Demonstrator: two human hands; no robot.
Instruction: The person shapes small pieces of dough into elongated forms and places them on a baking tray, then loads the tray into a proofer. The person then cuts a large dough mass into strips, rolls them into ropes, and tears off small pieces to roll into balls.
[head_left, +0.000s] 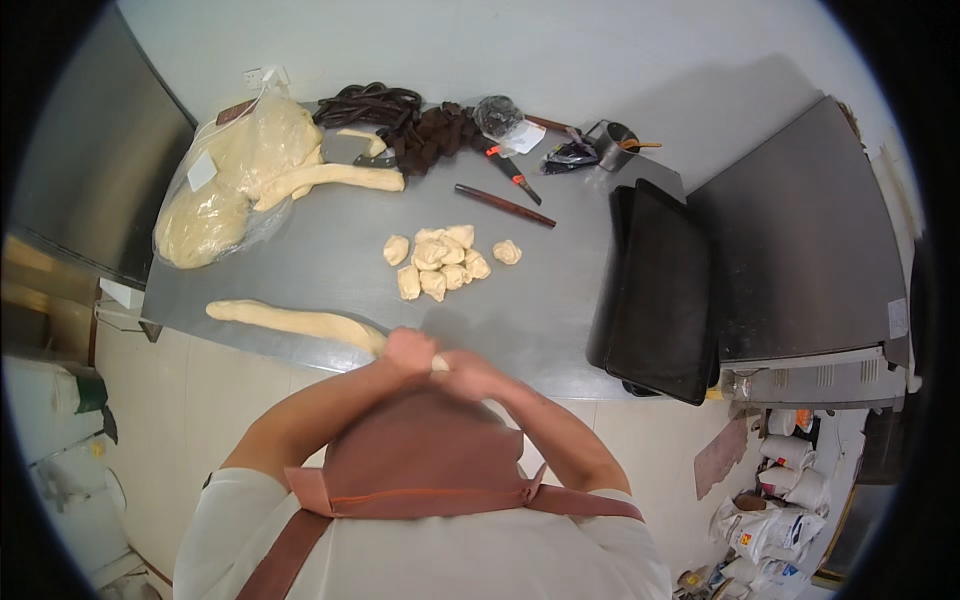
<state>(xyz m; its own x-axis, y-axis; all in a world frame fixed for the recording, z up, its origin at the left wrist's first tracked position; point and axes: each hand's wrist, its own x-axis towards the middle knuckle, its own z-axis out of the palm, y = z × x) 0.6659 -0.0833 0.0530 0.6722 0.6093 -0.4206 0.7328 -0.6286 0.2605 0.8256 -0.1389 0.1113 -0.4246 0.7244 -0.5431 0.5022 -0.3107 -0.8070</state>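
My left hand (409, 351) is closed around the right end of a long dough rope (300, 319), which lies along the near edge of the steel table (540, 315). Pressed up against it, my right hand (472, 373) grips the end of the dough. A small bit of dough (440, 364) shows between the two fists; the rest there is hidden by my fingers. Just beyond my hands sits a cluster of small dough pieces (442, 259), with one dough piece (507, 252) apart on the right.
A plastic bag of dough (225, 187) lies at the left, a dough strip (352, 178) beside it. Behind the pieces are a wooden rolling pin (505, 205), a utility knife (519, 176) and dark brown strips (435, 139). Black baking trays (660, 292) lean at the right; a metal cup (616, 146) stands behind.
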